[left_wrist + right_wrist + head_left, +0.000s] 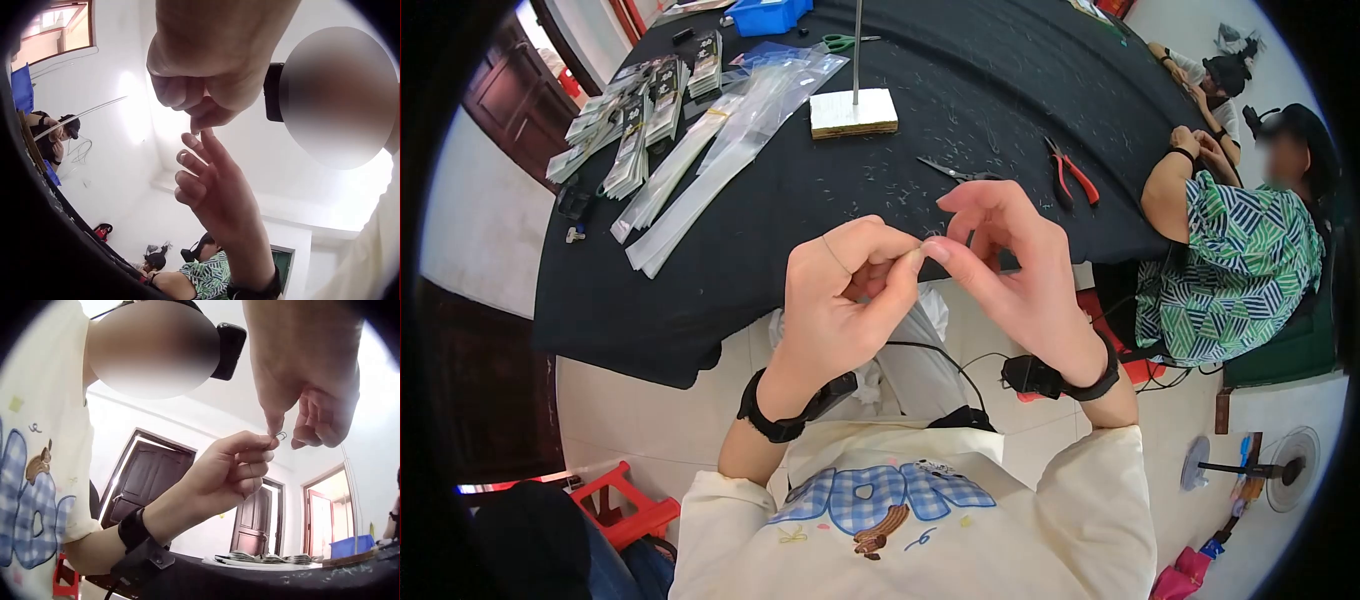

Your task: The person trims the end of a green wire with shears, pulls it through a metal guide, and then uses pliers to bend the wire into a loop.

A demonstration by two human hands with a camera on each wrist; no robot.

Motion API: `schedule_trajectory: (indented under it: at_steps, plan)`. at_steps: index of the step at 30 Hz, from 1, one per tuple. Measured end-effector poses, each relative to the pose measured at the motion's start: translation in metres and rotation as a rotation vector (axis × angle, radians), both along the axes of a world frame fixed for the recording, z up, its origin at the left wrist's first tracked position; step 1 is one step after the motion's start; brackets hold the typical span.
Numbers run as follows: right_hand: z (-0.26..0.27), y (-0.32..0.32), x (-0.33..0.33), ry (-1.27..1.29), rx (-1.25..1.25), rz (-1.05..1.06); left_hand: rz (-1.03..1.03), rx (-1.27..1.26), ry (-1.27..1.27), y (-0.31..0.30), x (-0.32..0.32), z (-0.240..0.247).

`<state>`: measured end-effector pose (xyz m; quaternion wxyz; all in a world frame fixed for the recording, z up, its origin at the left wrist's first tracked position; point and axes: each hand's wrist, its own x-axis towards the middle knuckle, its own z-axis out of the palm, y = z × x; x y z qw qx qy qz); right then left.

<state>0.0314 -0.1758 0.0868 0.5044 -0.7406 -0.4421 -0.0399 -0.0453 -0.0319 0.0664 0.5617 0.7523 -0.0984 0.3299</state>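
Over the table's near edge, my left hand (840, 290) pinches a small curved piece of thin wire (282, 435) between thumb and index finger, its other fingers curled in. The bent wire stands out past the fingertips in the right wrist view. My right hand (1015, 265) brings its thumb tip right up to the pinch, while its index and other fingers arch loosely away from the thumb. A thin dark line crosses the back of the left index finger in the head view.
Behind the hands lie dark scissors (945, 168) and red-handled pliers (1088, 183). A metal rod (858, 50) rises from a white-topped block (853, 112). Clear plastic sleeves (690, 205) and printed packets (633, 140) lie left, among scattered clear bits. A person (1250, 250) sits at right.
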Motion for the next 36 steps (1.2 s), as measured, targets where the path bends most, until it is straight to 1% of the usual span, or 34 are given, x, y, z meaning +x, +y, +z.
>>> schedule_trajectory:
  at_steps: [2, 5, 7, 8, 10, 11, 13, 14, 16, 17, 19, 20, 22, 23, 25, 29, 31, 32, 34, 35, 36]
  plan:
    - [0.000, 0.000, -0.002, -0.019, 0.003, -0.001, -0.011, -0.001, -0.003, -0.001, -0.002, 0.001]
    - [-0.001, 0.000, -0.003, -0.067, 0.035, -0.037, -0.027, -0.067, 0.045, -0.003, -0.004, 0.003]
    - [-0.003, 0.001, -0.002, -0.050, 0.136, -0.110, -0.051, -0.096, 0.042, -0.003, -0.004, 0.002]
    - [-0.003, 0.000, -0.002, -0.052, 0.137, -0.109, -0.050, -0.094, 0.039, -0.003, -0.004, 0.003]
    - [-0.003, -0.003, -0.002, 0.114, 0.174, -0.063, 0.006, -0.009, -0.010, -0.003, -0.003, 0.005]
    - [0.001, -0.004, -0.005, 0.111, 0.173, -0.063, 0.006, -0.009, -0.013, -0.003, -0.001, 0.005]
    - [0.011, -0.005, -0.013, 0.488, 0.181, 0.008, 0.117, 0.188, -0.143, -0.001, 0.003, 0.004]
    - [0.013, -0.004, -0.013, 0.485, 0.181, 0.010, 0.119, 0.188, -0.146, 0.000, 0.005, 0.004]
    - [0.015, -0.003, -0.012, 0.606, 0.155, 0.087, 0.185, 0.321, -0.245, 0.001, 0.009, 0.005]
    - [0.016, -0.002, -0.012, 0.604, 0.156, 0.087, 0.185, 0.322, -0.247, 0.002, 0.010, 0.006]
    - [0.017, 0.003, -0.012, 0.601, 0.182, 0.065, 0.233, 0.441, -0.250, 0.004, 0.011, 0.008]
    - [0.018, 0.004, -0.011, 0.598, 0.183, 0.068, 0.235, 0.442, -0.253, 0.006, 0.011, 0.009]
    - [0.021, 0.006, -0.009, 0.615, 0.143, 0.038, 0.290, 0.588, -0.309, 0.009, 0.013, 0.010]
    - [0.021, 0.008, -0.008, 0.612, 0.143, 0.039, 0.292, 0.589, -0.312, 0.011, 0.014, 0.010]
    - [0.021, 0.014, -0.007, 0.562, 0.166, 0.017, 0.328, 0.707, -0.318, 0.014, 0.015, 0.011]
    - [0.023, 0.021, -0.001, 0.500, 0.116, -0.021, 0.327, 0.699, -0.390, 0.018, 0.024, 0.015]
    - [0.022, 0.026, 0.001, 0.464, 0.132, -0.047, 0.374, 0.778, -0.426, 0.021, 0.026, 0.016]
    - [0.020, 0.028, 0.003, 0.462, 0.132, -0.044, 0.377, 0.779, -0.428, 0.022, 0.028, 0.016]
    - [0.017, 0.033, 0.006, 0.341, 0.130, -0.080, 0.418, 0.807, -0.437, 0.025, 0.030, 0.016]
    - [0.016, 0.036, 0.008, 0.336, 0.131, -0.078, 0.421, 0.807, -0.442, 0.026, 0.029, 0.018]
    - [0.017, 0.038, 0.010, 0.301, 0.128, -0.074, 0.434, 0.825, -0.370, 0.027, 0.028, 0.019]
